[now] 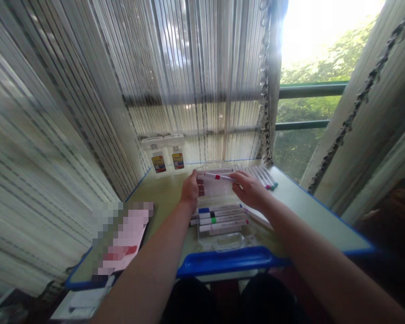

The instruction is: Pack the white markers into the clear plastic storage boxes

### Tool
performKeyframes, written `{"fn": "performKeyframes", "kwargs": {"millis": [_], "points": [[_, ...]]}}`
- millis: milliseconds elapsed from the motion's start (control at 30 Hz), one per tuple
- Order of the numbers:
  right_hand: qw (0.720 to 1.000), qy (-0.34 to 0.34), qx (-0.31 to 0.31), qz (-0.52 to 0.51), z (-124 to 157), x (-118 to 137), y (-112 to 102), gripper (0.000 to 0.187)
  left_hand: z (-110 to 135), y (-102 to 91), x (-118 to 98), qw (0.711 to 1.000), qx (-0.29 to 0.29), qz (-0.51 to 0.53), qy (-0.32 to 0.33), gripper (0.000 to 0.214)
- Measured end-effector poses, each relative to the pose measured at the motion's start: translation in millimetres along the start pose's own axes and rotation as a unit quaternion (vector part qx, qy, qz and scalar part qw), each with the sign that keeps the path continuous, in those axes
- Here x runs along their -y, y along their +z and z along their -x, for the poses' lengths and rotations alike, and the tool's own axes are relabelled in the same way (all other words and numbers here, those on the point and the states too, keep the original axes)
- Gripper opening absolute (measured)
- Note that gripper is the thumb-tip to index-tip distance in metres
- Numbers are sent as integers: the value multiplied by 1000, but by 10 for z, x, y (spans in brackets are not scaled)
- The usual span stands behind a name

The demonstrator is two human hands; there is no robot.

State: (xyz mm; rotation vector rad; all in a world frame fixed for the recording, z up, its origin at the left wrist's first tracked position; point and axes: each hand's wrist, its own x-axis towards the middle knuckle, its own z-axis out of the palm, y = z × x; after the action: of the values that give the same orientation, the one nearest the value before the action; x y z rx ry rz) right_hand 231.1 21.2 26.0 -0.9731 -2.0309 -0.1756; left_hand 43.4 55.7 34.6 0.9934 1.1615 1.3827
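Head cam (only view): R hand [249,186] pinches a white marker w/ a red band [218,177] btwn thumb & fingers, near its R end. Marker's held approx. level, slightly tilted (R end lower), above the far part of an open clear case [218,192], mid-table. L hand [190,191] is at the case's L side, fingers up by the far L corner; can't tell if it's gripping the edge or just resting there. Dark reddish patches show inside the case next to the L hand.

Near part of case: a row of white markers [224,215] lying crosswise, stacked close tog., w/ blue, black & green bands; nearest one has a pink R end. Case's clear handle [229,240] is just beyond the blue tray [226,261] on the table's front edge.

Beyond R hand, approx. side by side: more markers [263,176], w/ pink & teal ends. Far L of table [310,209]: two clear boxes [164,155] upright, w/ yellow-red labels. Near L: pink item [130,234], partly pixelated, so can't ID. Table's rimmed in blue. Behind: striped curtain [195,58], window [310,58] on R w/ green rail [312,91] & bushes outside.
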Motion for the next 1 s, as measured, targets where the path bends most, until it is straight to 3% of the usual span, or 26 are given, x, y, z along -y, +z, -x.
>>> {"fn": "performKeyframes", "kwargs": {"millis": [467, 667, 1000], "points": [[998, -46, 14, 32, 0, -15, 66, 24, 54, -29, 42, 997, 66, 23, 9, 43], [996, -45, -1, 76, 9, -53, 124, 22, 37, -46, 60, 997, 67, 24, 16, 39], [997, -40, -34, 64, 10, -70, 125, 19, 76, -53, 33, 997, 70, 5, 24, 33]]}}
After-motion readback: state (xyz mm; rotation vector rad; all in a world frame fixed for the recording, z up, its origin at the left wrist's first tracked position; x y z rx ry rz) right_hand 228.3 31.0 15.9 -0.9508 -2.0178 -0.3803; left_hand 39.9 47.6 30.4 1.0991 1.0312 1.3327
